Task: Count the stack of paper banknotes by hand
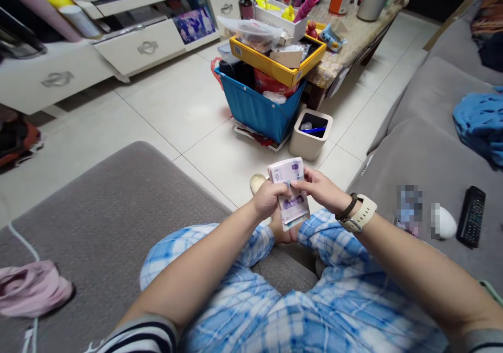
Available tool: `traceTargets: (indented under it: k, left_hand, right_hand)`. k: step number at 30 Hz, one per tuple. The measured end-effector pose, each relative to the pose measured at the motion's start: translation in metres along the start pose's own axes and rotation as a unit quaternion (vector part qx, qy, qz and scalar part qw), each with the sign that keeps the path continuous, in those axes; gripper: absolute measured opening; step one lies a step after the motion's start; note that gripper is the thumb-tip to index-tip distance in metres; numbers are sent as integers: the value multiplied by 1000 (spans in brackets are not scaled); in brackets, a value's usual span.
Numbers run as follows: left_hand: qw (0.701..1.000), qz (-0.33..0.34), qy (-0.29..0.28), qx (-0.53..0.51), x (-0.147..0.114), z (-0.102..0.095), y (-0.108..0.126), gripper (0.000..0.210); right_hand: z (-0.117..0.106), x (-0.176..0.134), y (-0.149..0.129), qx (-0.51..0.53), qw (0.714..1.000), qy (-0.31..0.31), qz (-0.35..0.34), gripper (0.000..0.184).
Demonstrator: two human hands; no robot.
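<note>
Clothing and wristwear of the person, as seen from the head camera.

Loose, soft-looking cloth trousers [291, 321] bear a plaid of light blue, deeper blue and white. The short left sleeve [143, 337], banded in dark and white stripes, finishes in a plain grey cuff [163, 320]; of the right sleeve [485, 338], mainly a grey edge shows. The right wrist [337, 201] carries a dark braided cord bracelet [348, 207] and, beside it, a cream watch-type strap [367, 209] with small holes and a metallic buckle [357, 223].

Banknotes [293, 204] between fingers [277, 189], bin [308, 147] beyond, perhaps a pen [315, 130] inside, basket [255, 108] left of bin, tray [263, 61] atop
</note>
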State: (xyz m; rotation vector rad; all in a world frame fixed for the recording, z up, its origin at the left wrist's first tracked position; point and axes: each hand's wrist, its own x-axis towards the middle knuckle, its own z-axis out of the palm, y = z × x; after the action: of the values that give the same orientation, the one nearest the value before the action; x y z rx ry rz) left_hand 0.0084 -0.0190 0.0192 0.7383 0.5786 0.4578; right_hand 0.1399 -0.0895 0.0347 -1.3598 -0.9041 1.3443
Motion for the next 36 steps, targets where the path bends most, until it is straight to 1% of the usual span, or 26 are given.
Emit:
traceTargets:
  k: [3,6,9,11,13,15,17,19,22,25,28,32,36]
  left_hand:
    - [998,-18,-49,26,4,8,-3,62]
    - [995,-41,-91,-6,4,5,-9,70]
    - [993,-59,-95,-41,3,-5,-16,73]
    - [991,-78,-91,-53,6,-11,-18,74]
    - [991,-85,-81,-67,10,-15,-19,76]
    - [992,-65,-62,-91,14,-18,-17,77]
    - [992,-40,-35,-119,18,-20,-12,75]
    - [990,-23,-7,-138,19,-23,-5,71]
    - [988,-4,18,-155,19,-26,2,62]
    - [987,9,25,-158,18,-29,3,55]
    - [988,10,25,-154,16,-28,3,50]
    - [988,12,30,-149,12,-25,5,47]
    - [990,17,36,-137,10,-22,8,48]
  right_hand:
    - [2,-11,8,77,997,19,21,44]
    - [9,-21,23,174,982,32,66,42]
    - [14,-26,35,246,958,24,145,37]
    - [16,-25,40,286,940,24,183,32]
    - [15,-23,42,316,927,30,199,27]
    - [14,-21,45,330,921,21,208,25]
    - [12,-21,47,328,919,-11,219,27]
    - [11,-23,50,307,922,-56,230,32]
    - [11,-28,53,244,936,-104,230,39]
    - [13,-31,54,186,954,-111,206,44]
    - [16,-33,54,153,963,-110,192,46]
    - [19,-35,55,131,967,-107,192,44]
    - [20,-36,57,142,964,-110,195,42]
